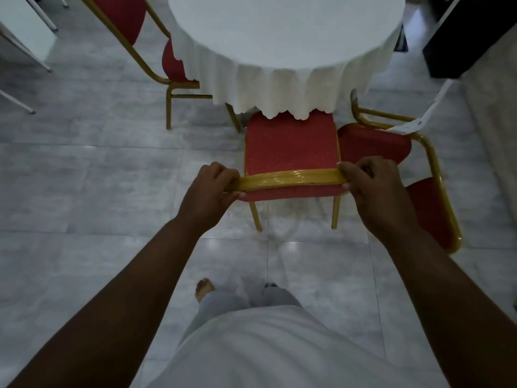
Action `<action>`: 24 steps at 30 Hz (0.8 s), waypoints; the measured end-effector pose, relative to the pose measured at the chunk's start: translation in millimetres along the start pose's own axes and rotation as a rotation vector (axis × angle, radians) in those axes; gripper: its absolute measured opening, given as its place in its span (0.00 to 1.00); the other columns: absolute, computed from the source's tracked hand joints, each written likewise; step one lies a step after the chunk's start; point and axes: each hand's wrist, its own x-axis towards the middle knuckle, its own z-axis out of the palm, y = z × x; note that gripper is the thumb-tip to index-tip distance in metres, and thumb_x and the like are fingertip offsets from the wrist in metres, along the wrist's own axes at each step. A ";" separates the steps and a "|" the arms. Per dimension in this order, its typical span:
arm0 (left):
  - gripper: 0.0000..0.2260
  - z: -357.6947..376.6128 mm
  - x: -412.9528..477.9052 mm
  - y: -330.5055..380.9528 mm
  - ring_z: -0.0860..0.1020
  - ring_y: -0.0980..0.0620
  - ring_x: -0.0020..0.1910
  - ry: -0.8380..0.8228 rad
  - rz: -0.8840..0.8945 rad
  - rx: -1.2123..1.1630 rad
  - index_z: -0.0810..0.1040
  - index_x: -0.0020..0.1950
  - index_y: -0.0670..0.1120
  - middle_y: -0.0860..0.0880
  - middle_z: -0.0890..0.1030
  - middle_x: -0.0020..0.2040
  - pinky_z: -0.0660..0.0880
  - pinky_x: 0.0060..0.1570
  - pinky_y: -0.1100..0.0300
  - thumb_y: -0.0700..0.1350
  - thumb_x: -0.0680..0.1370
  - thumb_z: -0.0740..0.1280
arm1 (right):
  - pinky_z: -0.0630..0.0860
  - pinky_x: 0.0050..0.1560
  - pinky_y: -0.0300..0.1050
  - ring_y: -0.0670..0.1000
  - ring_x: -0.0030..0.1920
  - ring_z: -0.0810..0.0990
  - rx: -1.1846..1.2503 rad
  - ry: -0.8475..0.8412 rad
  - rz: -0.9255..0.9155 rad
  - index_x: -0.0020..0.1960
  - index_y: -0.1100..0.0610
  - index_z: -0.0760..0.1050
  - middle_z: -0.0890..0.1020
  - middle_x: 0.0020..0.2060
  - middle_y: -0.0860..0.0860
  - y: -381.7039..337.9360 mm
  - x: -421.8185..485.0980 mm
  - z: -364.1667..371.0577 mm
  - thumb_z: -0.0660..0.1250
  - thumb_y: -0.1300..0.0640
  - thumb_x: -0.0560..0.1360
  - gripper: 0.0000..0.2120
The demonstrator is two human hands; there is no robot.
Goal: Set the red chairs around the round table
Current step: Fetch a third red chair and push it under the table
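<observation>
A red chair with a gold frame stands in front of me, its seat front tucked under the hanging cloth of the round table. My left hand grips the left end of the chair's gold top rail. My right hand grips the right end of the same rail. A second red chair stands at the table's left side, facing it. A third red chair sits at the right, angled, close beside the one I hold.
Grey tiled floor lies open to my left and behind me. White furniture legs stand at the far left. A dark cabinet fills the upper right, and a white tag hangs on the right chair.
</observation>
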 end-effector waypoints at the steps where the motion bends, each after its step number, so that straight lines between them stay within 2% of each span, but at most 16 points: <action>1: 0.14 2.0 1.2 5.3 0.69 0.50 0.48 -0.002 0.001 0.006 0.76 0.56 0.45 0.45 0.75 0.50 0.70 0.42 0.56 0.47 0.74 0.73 | 0.61 0.46 0.24 0.39 0.52 0.66 -0.019 0.001 0.030 0.59 0.46 0.76 0.73 0.56 0.46 3.2 -0.1 -2.1 0.42 0.25 0.73 0.36; 3: 0.14 4.9 1.0 11.3 0.70 0.49 0.48 -0.002 0.007 0.015 0.76 0.56 0.45 0.46 0.75 0.51 0.71 0.41 0.55 0.47 0.74 0.73 | 0.62 0.44 0.23 0.40 0.51 0.66 -0.043 -0.034 0.062 0.61 0.48 0.76 0.73 0.56 0.48 3.7 -4.6 -8.8 0.48 0.32 0.77 0.28; 4: 0.14 5.6 0.0 12.8 0.71 0.48 0.49 -0.005 0.006 0.019 0.76 0.57 0.45 0.46 0.75 0.51 0.72 0.41 0.54 0.47 0.74 0.73 | 0.63 0.46 0.27 0.44 0.53 0.68 -0.058 -0.032 0.032 0.62 0.50 0.76 0.74 0.56 0.51 5.0 -8.6 -10.9 0.52 0.38 0.79 0.23; 6: 0.14 6.3 -0.8 14.4 0.71 0.48 0.49 -0.006 0.003 0.026 0.76 0.57 0.45 0.46 0.75 0.51 0.73 0.41 0.53 0.47 0.74 0.73 | 0.68 0.46 0.40 0.54 0.57 0.70 -0.072 -0.042 -0.050 0.66 0.53 0.74 0.75 0.57 0.57 4.4 -14.7 -9.3 0.57 0.49 0.77 0.20; 7: 0.14 6.2 -0.4 14.8 0.71 0.48 0.49 -0.003 0.002 0.028 0.77 0.57 0.45 0.46 0.75 0.51 0.73 0.41 0.53 0.47 0.74 0.73 | 0.68 0.47 0.39 0.53 0.57 0.70 -0.085 -0.046 -0.059 0.66 0.53 0.74 0.75 0.57 0.56 7.1 -15.5 -7.7 0.57 0.48 0.77 0.21; 9: 0.14 5.7 0.7 14.5 0.72 0.48 0.49 0.000 -0.004 0.030 0.77 0.57 0.45 0.46 0.75 0.52 0.74 0.42 0.51 0.47 0.74 0.73 | 0.63 0.45 0.26 0.42 0.52 0.67 -0.062 -0.026 -0.012 0.62 0.50 0.76 0.74 0.54 0.48 13.0 -16.3 -0.1 0.53 0.40 0.78 0.22; 10: 0.15 5.8 1.7 14.3 0.72 0.48 0.49 0.000 -0.005 0.032 0.77 0.57 0.46 0.46 0.75 0.52 0.74 0.43 0.51 0.47 0.74 0.73 | 0.63 0.44 0.25 0.40 0.50 0.66 -0.061 -0.019 0.008 0.61 0.49 0.76 0.73 0.53 0.47 13.8 -15.4 1.9 0.52 0.38 0.78 0.23; 12: 0.15 7.7 4.5 15.2 0.72 0.47 0.50 -0.004 -0.004 0.041 0.77 0.57 0.46 0.46 0.75 0.52 0.75 0.44 0.49 0.47 0.74 0.73 | 0.66 0.46 0.32 0.48 0.53 0.69 -0.048 -0.046 -0.022 0.64 0.52 0.75 0.75 0.54 0.53 10.7 -18.7 1.1 0.57 0.47 0.78 0.19; 14: 0.15 12.0 8.3 18.8 0.72 0.47 0.50 -0.015 -0.008 0.057 0.77 0.57 0.46 0.45 0.76 0.52 0.75 0.45 0.48 0.47 0.74 0.73 | 0.70 0.40 0.45 0.57 0.54 0.71 0.011 -0.041 -0.013 0.64 0.56 0.75 0.76 0.53 0.58 10.1 -24.3 -0.1 0.65 0.58 0.75 0.18; 16: 0.15 16.4 11.1 23.0 0.72 0.46 0.50 -0.031 -0.006 0.082 0.76 0.57 0.46 0.45 0.76 0.52 0.75 0.45 0.48 0.50 0.74 0.71 | 0.73 0.38 0.48 0.58 0.53 0.72 0.028 -0.045 0.026 0.64 0.57 0.75 0.76 0.51 0.59 15.4 -29.5 5.4 0.68 0.63 0.73 0.19; 19: 0.16 20.5 9.8 26.7 0.73 0.46 0.50 -0.024 -0.024 0.089 0.77 0.58 0.47 0.45 0.76 0.52 0.75 0.45 0.49 0.53 0.74 0.68 | 0.77 0.39 0.53 0.60 0.53 0.74 0.044 -0.058 0.072 0.64 0.58 0.74 0.76 0.52 0.59 18.5 -33.7 14.1 0.70 0.66 0.73 0.20; 24: 0.18 27.0 -0.8 34.0 0.72 0.44 0.55 0.028 -0.078 0.070 0.76 0.61 0.46 0.44 0.76 0.55 0.75 0.50 0.47 0.48 0.74 0.73 | 0.78 0.51 0.56 0.62 0.60 0.74 0.068 -0.057 0.147 0.68 0.58 0.72 0.76 0.59 0.62 5.9 -36.9 13.3 0.68 0.63 0.75 0.22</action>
